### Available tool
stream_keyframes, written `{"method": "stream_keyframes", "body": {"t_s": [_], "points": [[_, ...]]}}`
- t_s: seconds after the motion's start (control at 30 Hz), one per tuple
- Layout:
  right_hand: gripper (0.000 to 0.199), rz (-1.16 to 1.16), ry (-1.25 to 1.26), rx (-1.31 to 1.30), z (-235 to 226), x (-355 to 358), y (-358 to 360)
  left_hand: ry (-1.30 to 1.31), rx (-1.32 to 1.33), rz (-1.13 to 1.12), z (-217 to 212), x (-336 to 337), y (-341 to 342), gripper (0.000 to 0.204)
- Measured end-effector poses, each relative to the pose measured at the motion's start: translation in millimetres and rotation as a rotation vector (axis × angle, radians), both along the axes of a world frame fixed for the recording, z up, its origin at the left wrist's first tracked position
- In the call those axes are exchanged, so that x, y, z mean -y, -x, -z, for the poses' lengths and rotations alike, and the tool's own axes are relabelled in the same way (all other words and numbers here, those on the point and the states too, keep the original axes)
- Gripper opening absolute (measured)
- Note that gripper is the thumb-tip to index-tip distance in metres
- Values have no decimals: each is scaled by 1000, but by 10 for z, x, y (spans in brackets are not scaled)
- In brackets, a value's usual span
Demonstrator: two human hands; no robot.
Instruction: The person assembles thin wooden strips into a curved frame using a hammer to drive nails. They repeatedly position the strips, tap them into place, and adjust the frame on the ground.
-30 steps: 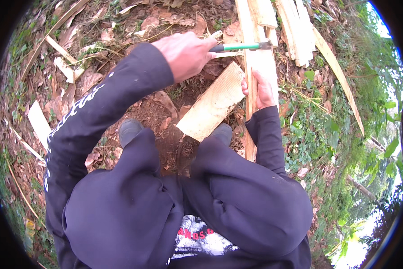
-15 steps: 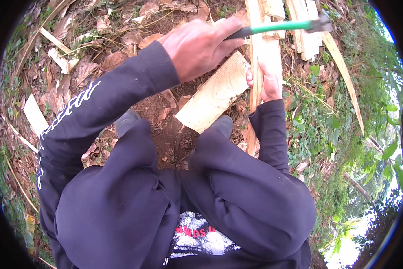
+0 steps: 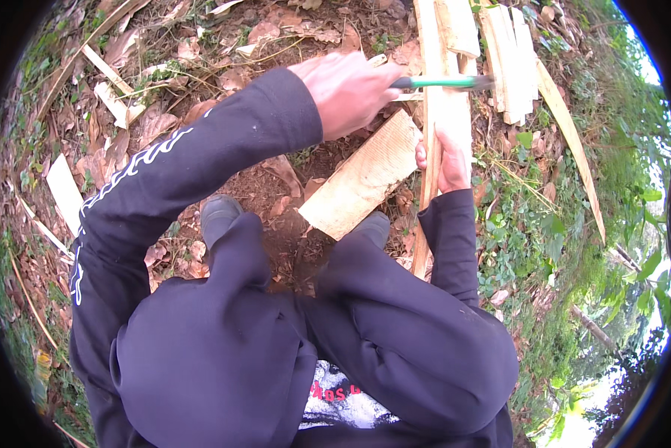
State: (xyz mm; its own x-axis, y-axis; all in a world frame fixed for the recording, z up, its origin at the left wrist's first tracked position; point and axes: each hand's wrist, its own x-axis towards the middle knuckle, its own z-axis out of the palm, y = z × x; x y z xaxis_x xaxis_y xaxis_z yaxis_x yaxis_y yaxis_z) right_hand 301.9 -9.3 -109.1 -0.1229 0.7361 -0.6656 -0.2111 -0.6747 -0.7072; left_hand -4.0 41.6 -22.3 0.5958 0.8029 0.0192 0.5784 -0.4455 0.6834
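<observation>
My left hand [image 3: 353, 93] is closed round the dark grip of a hammer [image 3: 451, 81] with a green handle. The handle points right, across a long pale wooden plank [image 3: 431, 175], and its dark head is blurred over the plank's right side. My right hand [image 3: 452, 161] grips the plank lower down, fingers curled over its left edge and palm on the right. Beside it, a short, wide block of sawn wood [image 3: 365, 175] lies aslant near my shoe [image 3: 375, 227].
Several split wood pieces [image 3: 509, 63] lie together at the far right, with a long thin strip [image 3: 572, 145] beside them. Wood scraps [image 3: 117, 104] and dry leaves [image 3: 279, 173] cover the ground at left. Green plants [image 3: 533, 216] grow on the right.
The hammer has swung down and left, from above the split pieces to over the plank. My right hand keeps its grip on the plank. The whole view has shifted slightly.
</observation>
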Motion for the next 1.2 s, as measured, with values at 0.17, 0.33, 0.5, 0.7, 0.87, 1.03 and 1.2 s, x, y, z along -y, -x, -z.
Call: {"method": "stream_keyframes", "body": {"t_s": [0.17, 0.33, 0.5, 0.7, 0.87, 1.03, 1.2], "points": [[44, 27, 10, -15, 242, 105, -58, -27, 259, -55, 225, 203, -144, 22], [40, 33, 34, 63, 148, 235, 13, 37, 7, 41, 13, 162, -104, 20], [44, 4, 11, 14, 268, 137, 3, -107, 274, -32, 279, 182, -133, 20], [41, 26, 6, -1, 265, 107, -16, -51, 218, 48, -91, 147, -138, 19], [42, -80, -53, 2, 117, 96, -24, -140, 53, 70, 177, 144, -69, 23], [44, 1, 15, -1, 161, 97, -65, -168, 337, 23, -150, 98, -168, 22], [47, -26, -9, -22, 184, 52, -111, -62, -37, 44, 247, 129, -145, 23]]}}
